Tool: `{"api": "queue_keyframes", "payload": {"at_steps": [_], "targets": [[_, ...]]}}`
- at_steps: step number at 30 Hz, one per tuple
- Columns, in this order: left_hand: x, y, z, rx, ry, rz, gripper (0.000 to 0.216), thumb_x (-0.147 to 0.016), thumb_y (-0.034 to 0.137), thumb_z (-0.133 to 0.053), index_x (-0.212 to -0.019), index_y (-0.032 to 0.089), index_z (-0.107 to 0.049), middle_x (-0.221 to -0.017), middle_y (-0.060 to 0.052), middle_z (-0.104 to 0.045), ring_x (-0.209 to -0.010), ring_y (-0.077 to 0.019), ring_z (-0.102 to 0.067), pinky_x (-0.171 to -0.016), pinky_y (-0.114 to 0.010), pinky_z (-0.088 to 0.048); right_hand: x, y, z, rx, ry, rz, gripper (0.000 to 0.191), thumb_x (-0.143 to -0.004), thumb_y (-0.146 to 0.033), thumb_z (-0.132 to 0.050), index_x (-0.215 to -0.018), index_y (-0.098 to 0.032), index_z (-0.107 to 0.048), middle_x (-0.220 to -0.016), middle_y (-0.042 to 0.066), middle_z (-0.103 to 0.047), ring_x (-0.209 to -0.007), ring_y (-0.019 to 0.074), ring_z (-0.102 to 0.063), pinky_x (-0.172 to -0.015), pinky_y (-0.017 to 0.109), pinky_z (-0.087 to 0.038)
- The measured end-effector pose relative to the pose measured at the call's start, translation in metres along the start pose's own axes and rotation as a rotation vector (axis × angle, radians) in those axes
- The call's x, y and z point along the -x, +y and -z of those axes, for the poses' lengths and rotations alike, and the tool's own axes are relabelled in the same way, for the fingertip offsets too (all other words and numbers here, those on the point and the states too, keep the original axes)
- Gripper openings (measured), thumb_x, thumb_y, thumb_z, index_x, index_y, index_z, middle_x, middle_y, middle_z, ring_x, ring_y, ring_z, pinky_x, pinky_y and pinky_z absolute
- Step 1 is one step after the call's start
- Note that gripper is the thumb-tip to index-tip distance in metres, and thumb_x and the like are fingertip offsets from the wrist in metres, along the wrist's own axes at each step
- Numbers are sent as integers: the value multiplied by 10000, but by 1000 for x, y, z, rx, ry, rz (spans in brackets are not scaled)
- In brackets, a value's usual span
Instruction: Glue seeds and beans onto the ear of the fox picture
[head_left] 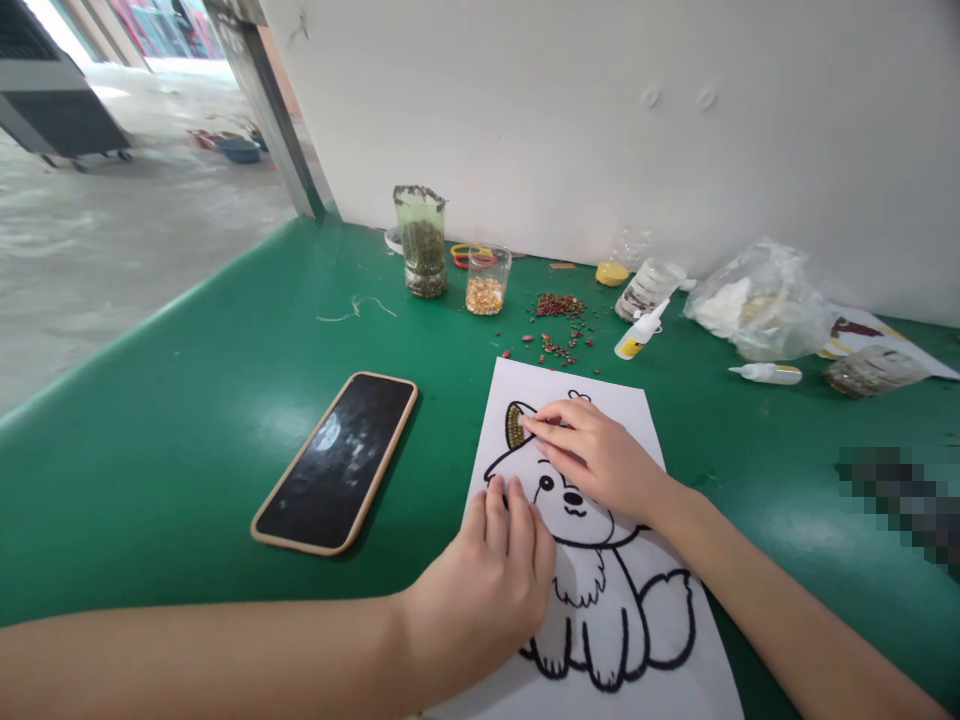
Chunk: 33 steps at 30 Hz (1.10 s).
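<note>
A white sheet [600,400] with a black outline drawing of a dog lies on the green table [187,420]. The dog's left ear [515,427] is filled with small green-brown seeds. My right hand [600,455] rests on the sheet, its fingers pressed together with the tips at that ear; whether a seed is in them is hidden. My left hand [491,570] lies on the paper's lower left, fingers curled down, holding the sheet flat.
A phone [337,460] lies face up left of the sheet. Behind stand a green jar of seeds [422,245], a cup of corn kernels [486,282], loose red beans [559,310], two glue bottles [641,335] [769,374] and plastic bags [765,300]. The table's left edge drops to the floor.
</note>
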<state>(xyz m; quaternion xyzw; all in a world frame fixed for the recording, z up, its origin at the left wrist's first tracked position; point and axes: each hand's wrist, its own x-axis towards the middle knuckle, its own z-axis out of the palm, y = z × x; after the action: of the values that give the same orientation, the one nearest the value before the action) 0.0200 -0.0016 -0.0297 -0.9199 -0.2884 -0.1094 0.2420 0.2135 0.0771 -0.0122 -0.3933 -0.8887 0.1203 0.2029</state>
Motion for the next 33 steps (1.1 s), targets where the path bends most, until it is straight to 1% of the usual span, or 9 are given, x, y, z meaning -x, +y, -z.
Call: {"api": "queue_keyframes", "payload": {"at_steps": [4, 8, 13, 17, 20, 25, 33], "targets": [[-1, 0, 0, 3, 5, -1, 374, -824, 181, -386, -1107, -9, -540, -1109, -253, -618, -994, -356, -625, -794, -443, -523, 0, 0, 0, 3, 6, 5, 317, -903, -167, -444, -1163, -216, -618, -1050, 85, -611, -965, 198, -530, -851, 398, -481], [-1, 0, 0, 13, 12, 2, 371, -825, 177, -386, -1103, -13, -541, -1104, -254, -620, -989, -361, -626, -786, -444, -525, -1, -1, 0, 11, 7, 3, 331, -898, -162, -448, -1184, -210, -607, -1057, 89, -609, -968, 200, -533, -859, 399, -480], [0, 0, 0, 2, 7, 1, 368, -830, 181, -383, -1105, -2, -543, -1115, -247, -618, -999, -351, -624, -792, -440, -523, -1, 0, 0, 6, 6, 3, 334, -900, -167, -445, -1184, -234, -606, -1054, 83, -612, -967, 202, -540, -849, 407, -485], [0, 0, 1, 0, -4, -6, 372, -830, 187, -383, -1111, -2, -538, -1119, -249, -615, -999, -352, -624, -800, -442, -518, 0, -1, 0, -6, -4, -23, 333, -899, -168, -446, -1196, -218, -590, -1063, 80, -612, -970, 200, -538, -892, 429, -462], [0, 0, 0, 1, -4, -8, 377, -831, 191, -382, -1115, -3, -534, -1121, -251, -612, -1005, -353, -621, -806, -445, -515, -1, -2, -1, -13, 7, -51, 298, -901, -165, -446, -1147, -211, -609, -1051, 66, -622, -961, 191, -541, -919, 423, -441], [1, 1, 0, 0, -2, -6, 382, -826, 193, -387, -1118, -7, -530, -1120, -256, -611, -1008, -359, -618, -802, -445, -513, -2, -3, 0, -12, 22, -71, 238, -903, -172, -452, -1045, -219, -637, -1028, 45, -641, -944, 179, -552, -886, 379, -450], [0, 0, 1, -15, -3, -7, 369, -824, 178, -376, -1108, 6, -537, -1117, -243, -619, -998, -333, -628, -805, -434, -517, -2, -2, 2, 15, 28, -97, 208, -892, -164, -465, -1006, -208, -633, -994, 39, -654, -931, 177, -562, -851, 356, -456]]}}
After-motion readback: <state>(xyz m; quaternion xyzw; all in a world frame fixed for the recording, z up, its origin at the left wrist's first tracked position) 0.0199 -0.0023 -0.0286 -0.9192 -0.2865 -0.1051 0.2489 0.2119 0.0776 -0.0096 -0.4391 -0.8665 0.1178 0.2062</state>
